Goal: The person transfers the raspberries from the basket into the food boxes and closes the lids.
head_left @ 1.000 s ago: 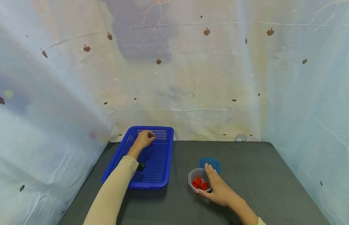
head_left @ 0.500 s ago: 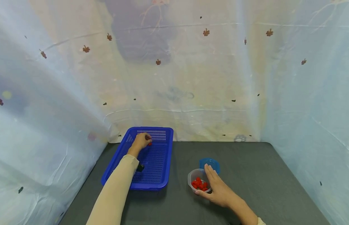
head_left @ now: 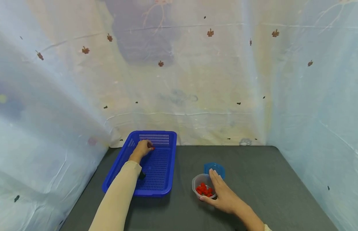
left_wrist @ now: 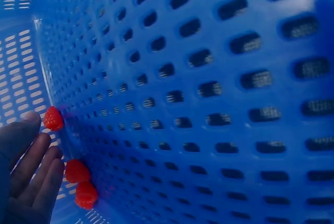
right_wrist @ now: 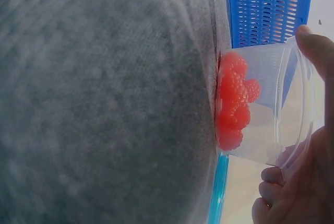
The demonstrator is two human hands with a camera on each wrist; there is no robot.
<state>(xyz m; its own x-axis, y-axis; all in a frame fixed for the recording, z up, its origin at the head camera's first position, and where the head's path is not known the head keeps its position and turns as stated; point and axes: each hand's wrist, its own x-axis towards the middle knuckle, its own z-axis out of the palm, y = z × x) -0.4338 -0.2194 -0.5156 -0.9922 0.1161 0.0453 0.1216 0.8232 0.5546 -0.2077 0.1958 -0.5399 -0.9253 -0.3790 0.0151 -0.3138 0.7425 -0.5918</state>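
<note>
My left hand (head_left: 142,149) is low inside the blue basket (head_left: 172,166), at its far end. In the left wrist view its fingers (left_wrist: 44,174) are extended. The thumb tip lies beside one red raspberry (left_wrist: 53,119); two others (left_wrist: 77,171) lie past the fingers, against the basket wall. With thumb and fingers on opposite sides of its rim, my right hand (head_left: 225,196) holds a clear tub (head_left: 196,181) upright on the table. Several red raspberries (right_wrist: 234,104) lie at the bottom of the tub (right_wrist: 261,135).
A blue lid (head_left: 213,166) lies flat just behind the tub. The dark table (head_left: 254,173) bears the basket on the left and the tub to its right. A patterned sheet (head_left: 190,80) hangs behind and at both sides.
My left hand has moved left and slightly nearer within the basket. My right hand and the tub have stayed in place; the head view has shifted slightly.
</note>
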